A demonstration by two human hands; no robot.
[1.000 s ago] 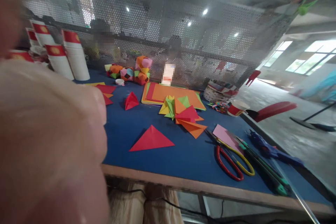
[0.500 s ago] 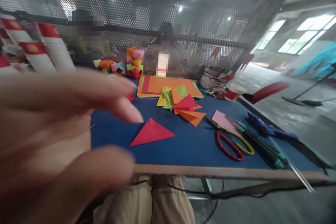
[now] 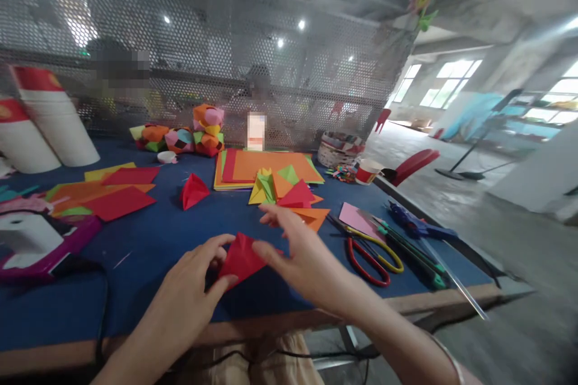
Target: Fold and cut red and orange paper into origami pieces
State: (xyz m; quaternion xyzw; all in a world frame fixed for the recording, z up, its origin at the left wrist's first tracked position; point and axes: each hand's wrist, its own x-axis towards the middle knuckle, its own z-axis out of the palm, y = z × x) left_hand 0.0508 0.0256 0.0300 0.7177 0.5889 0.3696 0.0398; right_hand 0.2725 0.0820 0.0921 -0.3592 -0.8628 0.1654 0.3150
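A folded piece of red paper [image 3: 241, 257] lies between my two hands near the table's front edge. My left hand [image 3: 194, 280] grips its left side between thumb and fingers. On its right side rests the thumb of my right hand [image 3: 298, 252], whose fingers are spread and raised above the paper. Just behind are folded yellow, green, orange and red papers [image 3: 300, 194]. Another folded red piece [image 3: 194, 191] stands on the blue table farther left.
Scissors [image 3: 368, 261], a green-handled cutter [image 3: 413, 249] and a blue glue gun [image 3: 419, 222] lie at right. Stacked coloured sheets [image 3: 271, 166], paper balls [image 3: 208, 129] and a woven basket [image 3: 341, 150] stand behind. A purple-and-white device [image 3: 49, 246] sits at left.
The large blurred hand at the left has left the foreground. Both my hands are now at the red paper, which has been lifted partly. The view has swung, showing more of the table's left.
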